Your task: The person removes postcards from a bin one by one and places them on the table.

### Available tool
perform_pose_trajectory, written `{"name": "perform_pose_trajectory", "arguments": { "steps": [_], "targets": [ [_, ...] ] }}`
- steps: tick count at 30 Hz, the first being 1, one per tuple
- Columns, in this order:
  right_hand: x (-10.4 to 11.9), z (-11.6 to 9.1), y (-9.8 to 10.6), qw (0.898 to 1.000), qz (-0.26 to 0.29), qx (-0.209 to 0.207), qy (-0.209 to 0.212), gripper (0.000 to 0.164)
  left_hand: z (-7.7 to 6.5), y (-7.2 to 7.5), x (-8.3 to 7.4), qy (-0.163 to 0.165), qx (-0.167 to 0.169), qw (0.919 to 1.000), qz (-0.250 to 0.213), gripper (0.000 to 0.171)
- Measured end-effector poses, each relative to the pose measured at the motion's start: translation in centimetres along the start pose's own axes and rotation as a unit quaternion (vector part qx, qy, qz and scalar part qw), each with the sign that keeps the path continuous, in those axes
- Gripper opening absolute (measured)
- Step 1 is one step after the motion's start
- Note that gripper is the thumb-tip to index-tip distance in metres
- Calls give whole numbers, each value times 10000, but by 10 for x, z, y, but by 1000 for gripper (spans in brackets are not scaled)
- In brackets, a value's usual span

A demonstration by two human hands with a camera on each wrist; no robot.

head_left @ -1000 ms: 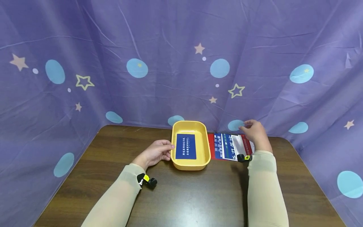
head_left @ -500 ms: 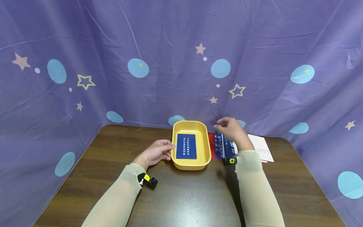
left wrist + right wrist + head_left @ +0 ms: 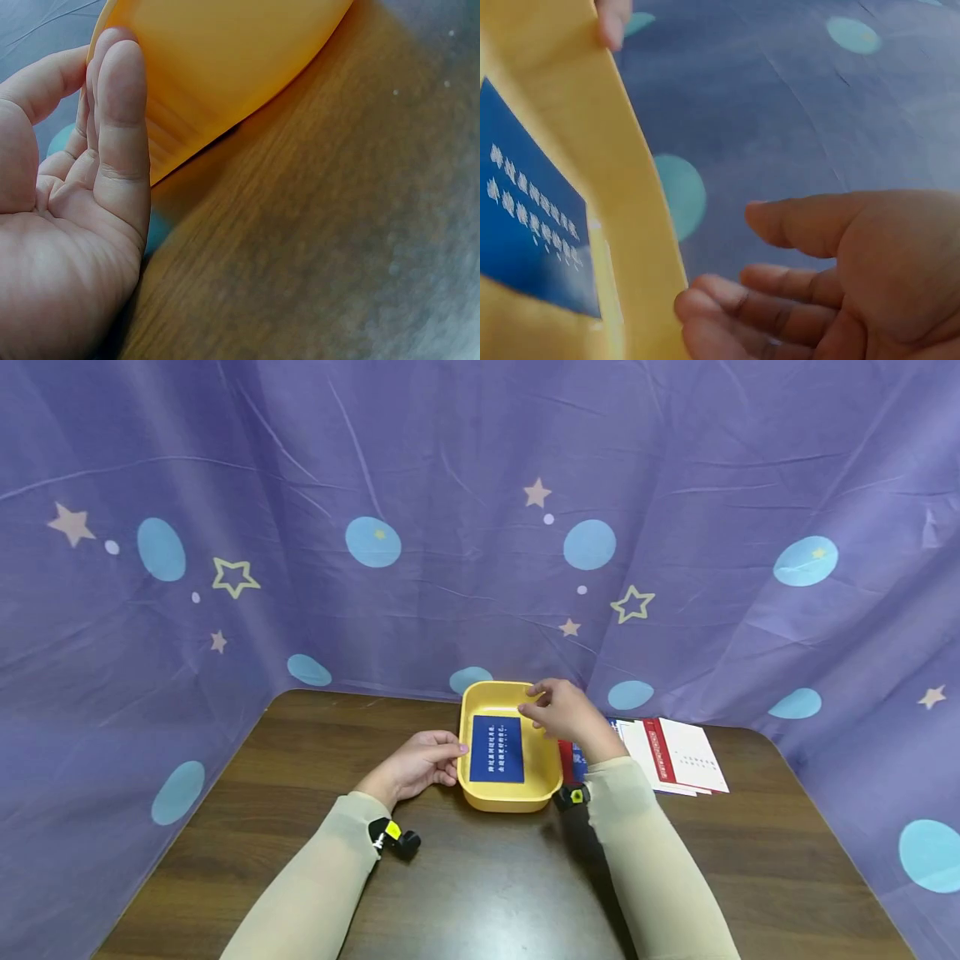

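Observation:
A blue card with white characters lies inside a yellow plastic tray. My left hand pinches the tray's left rim, thumb over the edge and fingers along the outer wall; the left wrist view shows this grip on the tray wall close up. Over the tray's far right corner is my right hand, thumb and fingers apart with nothing between them. In the right wrist view its fingertips are right at the tray's rim. Several printed cards in white, red and blue overlap to the tray's right, partly hidden by my right forearm.
Everything stands on a brown wooden table. A purple curtain with stars and blue spots hangs along its back and sides. The cards lie near the table's back edge.
My right hand has moved left from above the card row to the tray's right side, uncovering the white and red cards at the right. The left hand keeps its hold on the rim.

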State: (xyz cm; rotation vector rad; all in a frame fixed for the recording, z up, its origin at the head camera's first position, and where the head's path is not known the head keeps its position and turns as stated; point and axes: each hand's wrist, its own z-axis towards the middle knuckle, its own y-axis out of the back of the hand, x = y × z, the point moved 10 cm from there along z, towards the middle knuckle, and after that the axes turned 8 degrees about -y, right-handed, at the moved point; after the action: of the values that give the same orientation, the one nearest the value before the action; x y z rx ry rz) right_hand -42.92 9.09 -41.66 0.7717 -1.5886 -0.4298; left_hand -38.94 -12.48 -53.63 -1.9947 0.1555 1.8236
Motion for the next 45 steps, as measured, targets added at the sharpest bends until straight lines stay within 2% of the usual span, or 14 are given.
{"name": "perform_pose_trajectory", "arguments": {
  "steps": [3,6,10,13,18,22,27,32,35,42,45],
  "targets": [
    [7,7,-16,9987,-393,253,-191,54,0,0,2,48,-15,10000,7,10],
    [14,19,-26,9944,-1006,233,-206,56,-1,-1,3,75,-17,10000,-4,10],
    [18,36,-34,9856,-1680,-5,-206,45,1,-2,1,25,51,10000,-22,10],
    [17,44,-43,9807,-1923,39,-351,42,2,-2,1,-3,51,10000,-49,10],
    [12,49,-62,9683,-2438,212,-501,58,2,-2,1,13,42,10000,-40,10],
    [9,52,-73,9587,-2794,151,-503,72,2,-3,1,17,76,10000,-56,10],
    [9,49,-76,9553,-2892,95,-613,76,2,-2,0,-10,94,9999,-55,10],
    [7,48,-76,9592,-2733,181,-707,72,1,-2,0,15,56,10000,-47,9],
    [8,49,-74,9621,-2649,171,-618,68,1,-1,1,32,2,10000,-22,8],
    [19,47,-57,9672,-2524,-169,-230,55,0,-1,0,14,18,10000,26,9],
    [20,43,-45,9746,-2203,-306,-272,52,0,-2,0,27,21,10000,18,9]
  ]
}}
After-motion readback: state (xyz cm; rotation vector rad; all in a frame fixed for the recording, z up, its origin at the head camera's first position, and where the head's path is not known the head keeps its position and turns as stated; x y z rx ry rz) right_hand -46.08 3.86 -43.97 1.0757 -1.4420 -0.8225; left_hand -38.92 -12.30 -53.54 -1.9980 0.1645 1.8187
